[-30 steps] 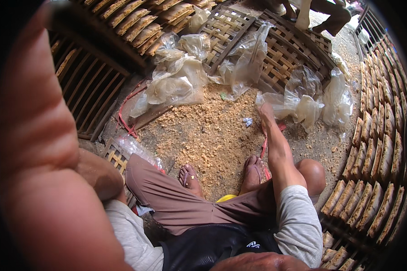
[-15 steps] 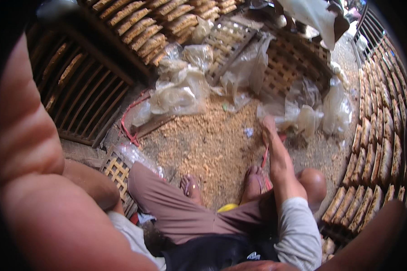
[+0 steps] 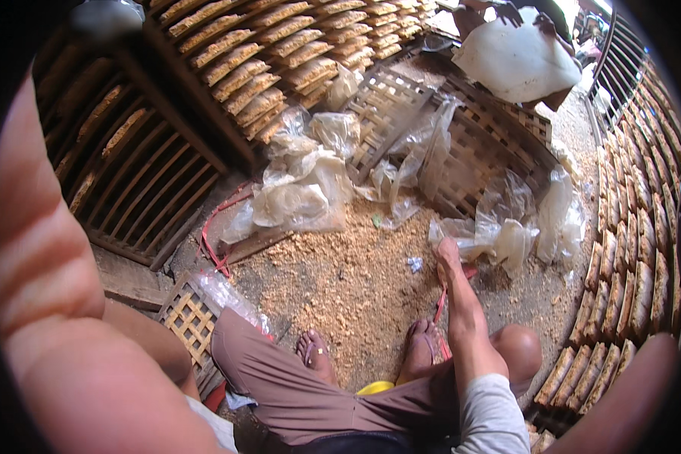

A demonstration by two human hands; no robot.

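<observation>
Sawdust-strewn ground [image 3: 348, 280] spreads between dark wooden racks [image 3: 129, 181] and rows of tan, block-like pieces stacked on slatted shelves [image 3: 280, 60]. Seen from the head camera, the person sits low with bare feet in sandals [image 3: 318, 356] planted on the sawdust. Their right hand [image 3: 448, 253] stretches forward along the right knee, and its fingers [image 3: 440, 244] touch the near edge of a crumpled clear plastic bag [image 3: 499, 234] lying on the ground; whether they are closed on the plastic or only resting on it cannot be told. Just beyond the fingers more clear bags [image 3: 560, 219] lie against a woven bamboo tray [image 3: 477, 144]. Left of the fingers, well apart, sits a larger heap of clear bags [image 3: 303, 189]. A red cord [image 3: 440, 303] runs under the wrist. The left hand [image 3: 60, 287] is a big blur close to the lens, its fingers not readable.
</observation>
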